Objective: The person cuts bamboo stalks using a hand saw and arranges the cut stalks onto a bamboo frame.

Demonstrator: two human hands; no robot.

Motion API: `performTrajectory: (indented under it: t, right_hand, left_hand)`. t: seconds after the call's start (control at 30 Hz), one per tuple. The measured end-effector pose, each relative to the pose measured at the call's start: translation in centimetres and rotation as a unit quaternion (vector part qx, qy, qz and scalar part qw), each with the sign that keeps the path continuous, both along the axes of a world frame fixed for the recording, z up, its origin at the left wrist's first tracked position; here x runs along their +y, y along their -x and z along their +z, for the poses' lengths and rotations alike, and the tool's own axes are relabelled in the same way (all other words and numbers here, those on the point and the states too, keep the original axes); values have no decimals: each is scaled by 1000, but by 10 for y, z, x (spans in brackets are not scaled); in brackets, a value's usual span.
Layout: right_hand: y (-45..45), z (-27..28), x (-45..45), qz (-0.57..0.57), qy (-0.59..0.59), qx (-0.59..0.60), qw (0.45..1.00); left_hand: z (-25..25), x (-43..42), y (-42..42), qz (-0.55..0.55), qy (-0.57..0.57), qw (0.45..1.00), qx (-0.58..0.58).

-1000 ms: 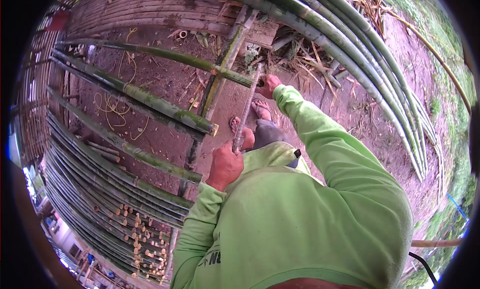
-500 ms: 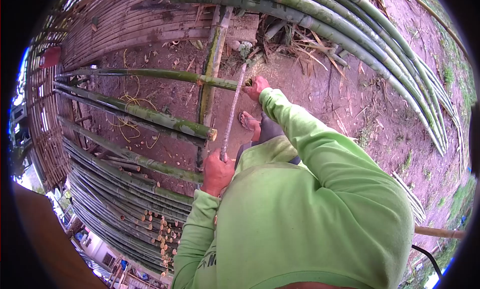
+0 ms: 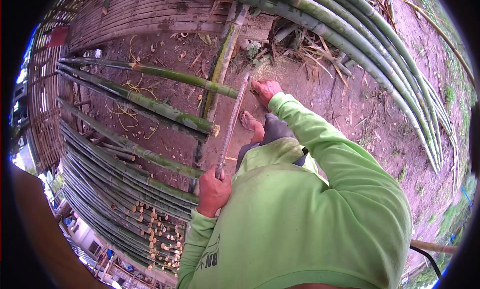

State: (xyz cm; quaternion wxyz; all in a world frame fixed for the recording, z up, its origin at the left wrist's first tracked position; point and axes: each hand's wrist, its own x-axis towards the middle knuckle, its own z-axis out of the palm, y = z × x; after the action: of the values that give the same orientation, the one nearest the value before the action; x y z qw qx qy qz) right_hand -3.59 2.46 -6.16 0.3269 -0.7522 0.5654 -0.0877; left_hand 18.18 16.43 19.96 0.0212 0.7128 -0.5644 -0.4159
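My left hand (image 3: 214,191) is closed round the handle end of a long, narrow saw (image 3: 233,123), whose blade points up and away from me. The blade's far part passes just beside the cut end of a green bamboo pole (image 3: 190,80), which rests across an upright-looking split bamboo support. My right hand (image 3: 266,91) is on the other side of the blade, fingers curled round what looks like a short bamboo offcut (image 3: 253,91), mostly hidden by the fingers. A second, thicker bamboo pole (image 3: 172,115) lies left of the blade, its pale cut end facing me.
Stacked bamboo poles (image 3: 125,204) fill the lower left, with many cut ends. Long green poles (image 3: 370,44) curve across the upper right. A slatted bamboo platform (image 3: 150,19) stands at the top left. Yellow cord (image 3: 122,109) and scraps (image 3: 320,54) litter the dirt. A sandalled foot (image 3: 247,120) is below.
My right hand has shifted slightly right, away from the pole end, and a gap now shows between them. The saw stays in my left hand; the view has shifted a little.
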Motion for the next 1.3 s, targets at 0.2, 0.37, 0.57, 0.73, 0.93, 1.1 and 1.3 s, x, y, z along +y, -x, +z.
performTrajectory:
  t: [0.2,0.37,0.57,0.73,0.93,1.1,1.3]
  right_hand:
    - [-3,-4,-10,-21,-260,-88,961]
    - [-10,-47,5,105,-171,-34,979]
    - [-30,41,25,-108,-283,-13,953]
    - [-36,41,37,-187,-317,-90,926]
    - [-40,26,38,-181,-291,-26,939]
    - [-43,33,38,-205,-305,8,930]
    - [-45,31,36,-207,-306,53,928]
  left_hand:
    - [7,17,-27,40,-31,998,45]
    - [17,8,-30,20,-39,998,46]
    - [37,1,-28,31,-14,997,64]
    - [11,-8,-28,-9,33,998,45]
    - [-69,1,-46,-31,68,994,82]
    - [-93,9,-49,-79,111,987,81]
    - [-55,39,-78,-67,19,995,74]
